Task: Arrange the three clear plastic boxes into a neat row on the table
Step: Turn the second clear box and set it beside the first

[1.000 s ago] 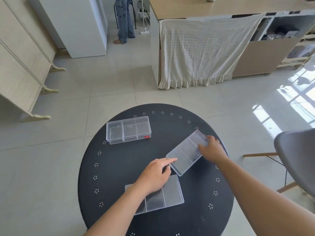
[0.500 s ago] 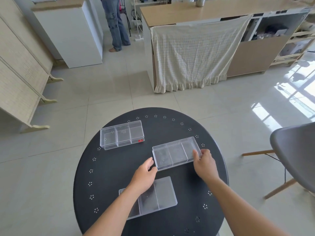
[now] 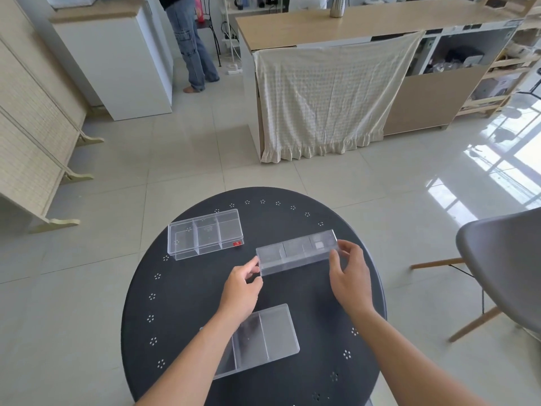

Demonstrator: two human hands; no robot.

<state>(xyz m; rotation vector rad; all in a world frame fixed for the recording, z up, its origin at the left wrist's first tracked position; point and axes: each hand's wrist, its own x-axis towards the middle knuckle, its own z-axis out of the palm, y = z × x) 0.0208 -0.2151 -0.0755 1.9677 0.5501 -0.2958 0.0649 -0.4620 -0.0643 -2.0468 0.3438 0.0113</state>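
Clear, rigid plastic, the middle box sits near the round black desk's right edge, pinched at its short ends by the left hand and right hand. It looks light and slippery; end grips suit it. The near box is partly hidden by the left forearm; the far box lies untouched at the far left.

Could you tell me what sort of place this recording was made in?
Probably a lived-in home or studio room: tiled floor, a wooden counter draped with a cloth, cluttered shelves, and a round black table.

On the table, three boxes: far-left, middle-right, nearest.
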